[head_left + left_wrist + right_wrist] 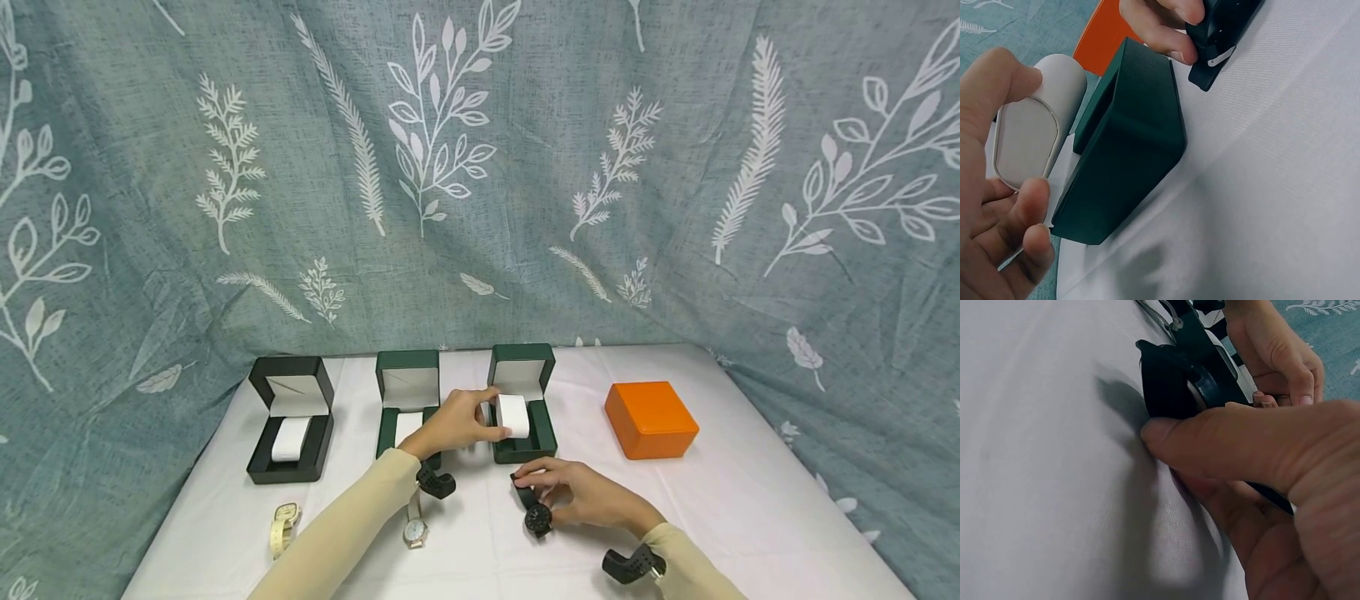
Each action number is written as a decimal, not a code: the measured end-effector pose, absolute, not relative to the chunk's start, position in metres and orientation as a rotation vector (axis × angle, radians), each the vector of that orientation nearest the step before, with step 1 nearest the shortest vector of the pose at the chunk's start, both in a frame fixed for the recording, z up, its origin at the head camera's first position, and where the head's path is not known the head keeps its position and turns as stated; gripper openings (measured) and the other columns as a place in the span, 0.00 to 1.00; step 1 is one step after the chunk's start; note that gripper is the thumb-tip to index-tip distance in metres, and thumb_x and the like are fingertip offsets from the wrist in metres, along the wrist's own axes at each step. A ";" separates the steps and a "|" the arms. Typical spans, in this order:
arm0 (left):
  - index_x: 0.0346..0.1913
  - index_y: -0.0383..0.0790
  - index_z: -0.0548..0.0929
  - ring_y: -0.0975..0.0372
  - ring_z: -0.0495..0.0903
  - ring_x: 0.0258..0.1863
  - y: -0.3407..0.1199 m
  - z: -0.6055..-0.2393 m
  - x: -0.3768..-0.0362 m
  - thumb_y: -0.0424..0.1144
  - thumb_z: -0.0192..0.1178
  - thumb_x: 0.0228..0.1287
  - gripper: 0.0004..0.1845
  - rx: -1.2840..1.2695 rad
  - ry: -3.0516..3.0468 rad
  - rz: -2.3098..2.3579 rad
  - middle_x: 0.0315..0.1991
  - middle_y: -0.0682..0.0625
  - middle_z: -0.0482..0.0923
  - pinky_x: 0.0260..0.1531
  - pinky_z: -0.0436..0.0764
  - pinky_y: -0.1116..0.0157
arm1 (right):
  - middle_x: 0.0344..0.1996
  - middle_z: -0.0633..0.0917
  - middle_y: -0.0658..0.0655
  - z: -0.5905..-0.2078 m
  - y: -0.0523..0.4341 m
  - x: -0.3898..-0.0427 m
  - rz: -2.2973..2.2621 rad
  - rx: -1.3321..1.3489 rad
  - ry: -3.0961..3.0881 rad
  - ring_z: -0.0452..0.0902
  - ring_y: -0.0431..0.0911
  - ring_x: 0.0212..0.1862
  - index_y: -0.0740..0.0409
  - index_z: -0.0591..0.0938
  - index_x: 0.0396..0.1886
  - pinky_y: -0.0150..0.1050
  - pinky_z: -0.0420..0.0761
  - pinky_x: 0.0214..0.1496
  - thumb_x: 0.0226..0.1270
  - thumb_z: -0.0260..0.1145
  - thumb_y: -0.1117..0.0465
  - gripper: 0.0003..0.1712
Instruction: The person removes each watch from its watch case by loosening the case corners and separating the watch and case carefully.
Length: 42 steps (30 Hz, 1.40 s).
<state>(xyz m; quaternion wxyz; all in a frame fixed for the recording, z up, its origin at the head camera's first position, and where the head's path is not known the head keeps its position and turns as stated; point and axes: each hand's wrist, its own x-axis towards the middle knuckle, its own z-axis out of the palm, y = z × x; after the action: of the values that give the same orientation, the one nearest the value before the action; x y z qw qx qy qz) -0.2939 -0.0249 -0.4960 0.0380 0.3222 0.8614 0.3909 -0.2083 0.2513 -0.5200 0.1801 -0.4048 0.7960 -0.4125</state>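
Leftmost, an open black box [283,474] stands on the white worktop [487,575] with a white cushion inside, and a gold-toned watch [282,532] lies in front of it. Next comes an open green box [408,360], also cushioned and partly hidden by the left arm, with a pale-strapped watch [415,532] nearer the front edge. The left hand [459,419] reaches past it, its grip pinching a loose white cushion [513,417] between thumb and fingers over the second green box [519,455], whose lid stands open. Just in front of that box is a black watch [538,520], its strap pinched in the grip of the right hand [588,497]; whether the watch touches the worktop I cannot tell. Farthest right, a closed orange box [651,421] sits well apart.
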 end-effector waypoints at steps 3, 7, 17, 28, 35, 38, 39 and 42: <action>0.74 0.34 0.72 0.64 0.76 0.15 -0.025 -0.496 -0.294 0.56 0.72 0.63 0.43 0.981 2.640 1.202 0.20 0.57 0.81 0.22 0.75 0.68 | 0.69 0.72 0.61 -0.518 0.252 -0.208 -1.164 -1.133 2.244 0.81 0.43 0.52 0.59 0.79 0.69 0.40 0.83 0.53 0.54 0.71 0.81 0.40; 0.74 0.33 0.72 0.64 0.76 0.14 -0.025 -0.495 -0.294 0.56 0.72 0.63 0.43 0.971 2.636 1.209 0.19 0.56 0.80 0.22 0.75 0.68 | 0.69 0.72 0.62 -0.517 0.252 -0.207 -1.159 -1.136 2.243 0.81 0.42 0.51 0.61 0.78 0.70 0.39 0.83 0.52 0.54 0.70 0.82 0.40; 0.74 0.34 0.72 0.64 0.76 0.14 -0.025 -0.495 -0.292 0.56 0.72 0.63 0.43 0.956 2.635 1.205 0.19 0.56 0.80 0.22 0.75 0.68 | 0.68 0.72 0.63 -0.512 0.253 -0.203 -1.156 -1.115 2.263 0.82 0.47 0.50 0.62 0.78 0.69 0.40 0.84 0.51 0.60 0.68 0.81 0.36; 0.73 0.33 0.72 0.64 0.77 0.14 -0.024 -0.497 -0.292 0.56 0.72 0.63 0.43 0.965 2.638 1.197 0.21 0.56 0.80 0.23 0.76 0.68 | 0.65 0.77 0.59 -0.515 0.258 -0.202 -1.182 -1.096 2.321 0.83 0.48 0.49 0.57 0.82 0.65 0.38 0.84 0.50 0.63 0.72 0.74 0.30; 0.74 0.33 0.70 0.64 0.77 0.15 -0.025 -0.497 -0.292 0.56 0.72 0.63 0.44 0.966 2.639 1.195 0.22 0.57 0.81 0.23 0.76 0.68 | 0.61 0.81 0.57 -0.517 0.263 -0.205 -1.270 -1.070 2.342 0.85 0.53 0.45 0.57 0.82 0.63 0.40 0.84 0.50 0.65 0.74 0.68 0.26; 0.75 0.33 0.70 0.65 0.76 0.15 -0.026 -0.497 -0.291 0.56 0.72 0.63 0.45 0.967 2.646 1.183 0.23 0.57 0.81 0.23 0.76 0.68 | 0.59 0.82 0.57 -0.516 0.265 -0.207 -1.302 -1.062 2.368 0.85 0.52 0.44 0.58 0.82 0.62 0.40 0.84 0.49 0.66 0.75 0.66 0.25; 0.75 0.33 0.70 0.65 0.76 0.15 -0.026 -0.497 -0.291 0.56 0.72 0.63 0.45 0.969 2.646 1.183 0.23 0.57 0.81 0.23 0.75 0.68 | 0.59 0.82 0.57 -0.516 0.265 -0.208 -1.309 -1.060 2.378 0.85 0.52 0.44 0.59 0.82 0.62 0.40 0.85 0.49 0.66 0.75 0.66 0.24; 0.75 0.33 0.70 0.64 0.76 0.15 -0.027 -0.498 -0.291 0.57 0.72 0.63 0.45 0.977 2.640 1.190 0.23 0.57 0.81 0.23 0.76 0.68 | 0.56 0.83 0.59 -0.513 0.266 -0.211 -1.328 -1.049 2.414 0.84 0.51 0.45 0.60 0.82 0.61 0.40 0.85 0.48 0.66 0.75 0.64 0.23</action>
<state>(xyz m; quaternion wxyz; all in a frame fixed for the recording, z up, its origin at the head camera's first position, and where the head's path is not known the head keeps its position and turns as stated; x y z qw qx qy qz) -0.2910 -0.0267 -0.4978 0.0427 0.3195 0.8631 0.3889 -0.2106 0.2664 -0.5127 0.0968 -0.3543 0.8149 -0.4484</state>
